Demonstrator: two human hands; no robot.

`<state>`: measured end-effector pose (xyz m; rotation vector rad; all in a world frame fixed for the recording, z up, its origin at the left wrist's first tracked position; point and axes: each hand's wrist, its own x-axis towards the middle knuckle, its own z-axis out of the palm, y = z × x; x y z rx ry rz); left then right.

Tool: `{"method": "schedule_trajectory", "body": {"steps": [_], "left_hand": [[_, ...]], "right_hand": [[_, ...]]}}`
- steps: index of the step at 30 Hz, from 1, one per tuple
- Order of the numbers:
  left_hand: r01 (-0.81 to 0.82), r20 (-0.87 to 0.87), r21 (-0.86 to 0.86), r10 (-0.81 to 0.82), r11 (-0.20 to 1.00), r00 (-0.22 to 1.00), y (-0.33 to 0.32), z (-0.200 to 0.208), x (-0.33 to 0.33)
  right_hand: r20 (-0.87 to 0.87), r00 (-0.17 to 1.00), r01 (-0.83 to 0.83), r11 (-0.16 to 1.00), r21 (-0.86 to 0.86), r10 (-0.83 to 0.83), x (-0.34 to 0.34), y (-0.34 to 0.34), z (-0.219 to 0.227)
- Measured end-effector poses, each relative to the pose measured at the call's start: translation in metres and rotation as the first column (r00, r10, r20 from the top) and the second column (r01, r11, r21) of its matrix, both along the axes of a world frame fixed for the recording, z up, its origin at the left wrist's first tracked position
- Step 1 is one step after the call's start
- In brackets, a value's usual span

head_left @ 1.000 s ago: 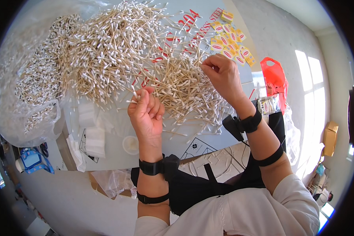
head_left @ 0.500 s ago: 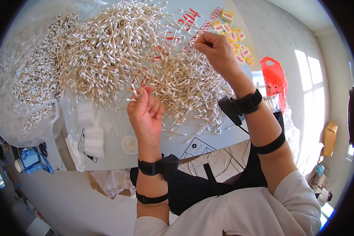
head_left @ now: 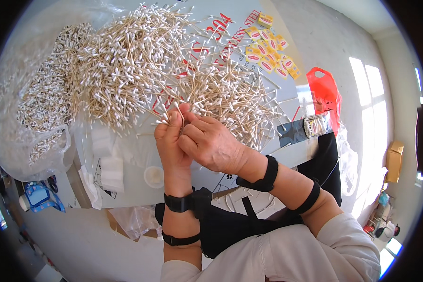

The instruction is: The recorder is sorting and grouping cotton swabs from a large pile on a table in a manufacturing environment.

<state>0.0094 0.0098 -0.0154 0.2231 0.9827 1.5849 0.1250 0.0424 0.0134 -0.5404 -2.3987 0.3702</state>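
Note:
My left hand [head_left: 169, 145] is closed round a few cotton swabs [head_left: 162, 121], whose white tips stick out past the thumb and fingers. Pressed up against it is my right hand [head_left: 211, 143], its fingers curled and pinching at the left fingertips; what they hold is hidden. Both hands are just above the near edge of a loose heap of cotton swabs [head_left: 230, 89]. Behind and to the left rises a larger pile of cotton swabs [head_left: 127, 66]. More swabs fill a clear plastic bag [head_left: 9, 127] at the far left.
Small yellow packets [head_left: 270, 54] lie at the table's far right. A red plastic bag [head_left: 323, 94] and a clear pack of swabs [head_left: 314, 126] are at the right edge. Folded white tissues [head_left: 112, 174] and a small round container [head_left: 153, 176] sit near the front edge.
My right hand has come from near the yellow packets at the far right down and left to meet my left hand. My left hand has barely moved and still holds the swabs.

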Motion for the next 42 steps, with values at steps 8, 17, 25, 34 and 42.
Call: {"method": "schedule_trajectory", "body": {"steps": [8, 17, 25, 34, 42], "left_hand": [[-0.192, -0.001, 0.126, 0.193, 0.973, 0.981, 0.004, 0.007, 0.003], [-0.237, -0.014, 0.132, 0.241, 0.963, 0.971, 0.001, 0.009, -0.007], [-0.249, -0.011, 0.158, 0.254, 0.956, 0.967, 0.003, 0.009, -0.008], [-0.281, -0.025, 0.088, 0.284, 0.956, 0.959, 0.002, 0.005, -0.011], [-0.288, 0.026, 0.120, 0.287, 0.950, 0.958, 0.001, 0.002, -0.010]], "right_hand": [[0.100, 0.982, 0.178, 0.967, -0.182, -0.162, 0.030, 0.022, 0.018], [0.182, 0.951, 0.274, 0.953, -0.130, -0.249, 0.066, 0.023, -0.004], [0.121, 0.811, 0.585, 0.798, -0.145, -0.572, 0.064, 0.041, 0.003], [0.176, 0.912, 0.407, 0.753, -0.518, -0.371, 0.066, 0.038, 0.002], [0.297, 0.871, 0.475, 0.828, -0.297, -0.393, 0.042, 0.087, 0.011]]}}
